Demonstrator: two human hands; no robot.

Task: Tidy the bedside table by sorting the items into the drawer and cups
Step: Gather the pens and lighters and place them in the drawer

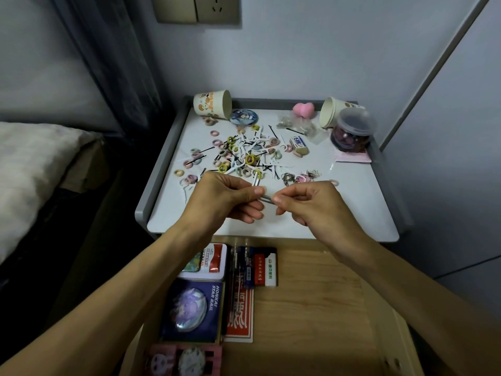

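Both the left hand [230, 196] and right hand [306, 203] pinched a thin, stiff, light hairpin [264, 198] by its ends.

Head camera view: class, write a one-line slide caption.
Both hands, left and right, pinch a thin clip above the cluttered bedside table.

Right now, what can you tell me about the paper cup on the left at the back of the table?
The left paper cup is cream-coloured with orange cartoon animal prints and looks like thin paper. It lies tipped on its side in the back left corner of the bedside table, against the raised grey rim, its open mouth facing right toward a round blue badge. Its inside cannot be seen. A few small hair ties lie just in front of it. No hand touches it.
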